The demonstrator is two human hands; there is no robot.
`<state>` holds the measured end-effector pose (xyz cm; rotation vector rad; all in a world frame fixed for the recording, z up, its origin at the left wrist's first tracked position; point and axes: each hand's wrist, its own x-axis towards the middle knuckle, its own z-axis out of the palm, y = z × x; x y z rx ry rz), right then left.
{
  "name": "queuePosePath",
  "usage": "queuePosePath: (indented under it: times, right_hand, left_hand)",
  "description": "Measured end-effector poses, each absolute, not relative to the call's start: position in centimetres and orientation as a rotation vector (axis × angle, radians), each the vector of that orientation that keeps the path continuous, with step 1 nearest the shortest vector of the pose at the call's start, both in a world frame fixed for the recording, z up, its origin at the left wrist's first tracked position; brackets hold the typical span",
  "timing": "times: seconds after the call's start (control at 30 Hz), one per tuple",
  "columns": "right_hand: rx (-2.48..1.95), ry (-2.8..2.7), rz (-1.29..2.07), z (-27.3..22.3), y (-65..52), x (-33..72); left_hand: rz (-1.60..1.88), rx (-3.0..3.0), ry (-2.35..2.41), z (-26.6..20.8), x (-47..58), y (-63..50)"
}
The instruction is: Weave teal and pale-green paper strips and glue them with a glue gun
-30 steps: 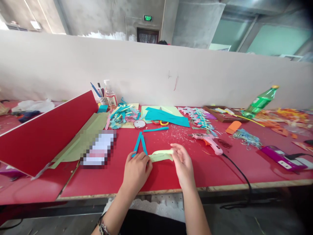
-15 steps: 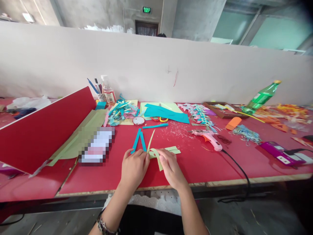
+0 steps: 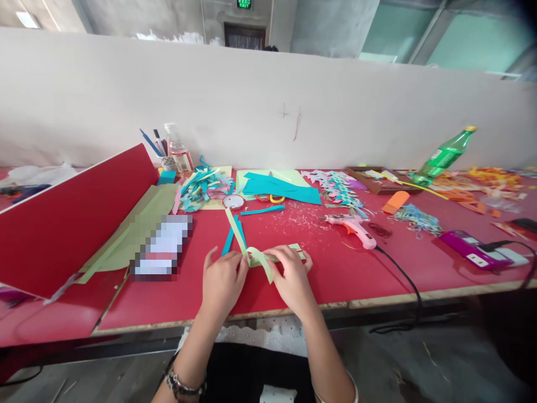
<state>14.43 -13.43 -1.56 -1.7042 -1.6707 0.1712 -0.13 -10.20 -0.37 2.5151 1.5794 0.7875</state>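
Pale green paper strips [image 3: 262, 260] cross and curl between my two hands, low over the red table. My left hand [image 3: 222, 282] is closed, thumb and forefinger pinching the strips where they meet; one long strip [image 3: 236, 229] sticks up and away from that pinch. My right hand [image 3: 291, 282] has its thumb and fingers closed around the curved strip, and its fingertips rest by a flat green piece [image 3: 297, 249] on the table. Two blue paper strips [image 3: 229, 238] lie just beyond my left hand, partly hidden by it. Another blue strip [image 3: 262, 210] lies farther back.
A pink glue gun [image 3: 354, 228] with a black cord lies to the right, near a purple power strip [image 3: 476, 251]. At left are a pixelated phone-like object [image 3: 163, 246] and a red board [image 3: 79, 218]. Paper scraps [image 3: 205, 187], a tape roll [image 3: 233, 202] and a green bottle [image 3: 447, 155] stand farther back.
The long green strip now leans to the left instead of the right and shows more of its width. My right hand's fingers have spread over the flat piece. The view has shifted slightly.
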Motion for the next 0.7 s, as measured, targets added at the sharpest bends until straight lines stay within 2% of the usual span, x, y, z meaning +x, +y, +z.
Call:
queuePosePath:
  times: [0.37, 0.7]
  right_hand:
    - [-1.613, -1.815, 0.268, -0.9, -13.8, 14.3]
    - [-1.614, -1.256, 0.278, -2.1, -13.4, 14.9]
  left_hand:
    - [0.787, 2.52, 1.579, -0.4, -0.1, -10.3]
    - [0.763, 2.599, 1.565, -0.6, -0.1, -10.3]
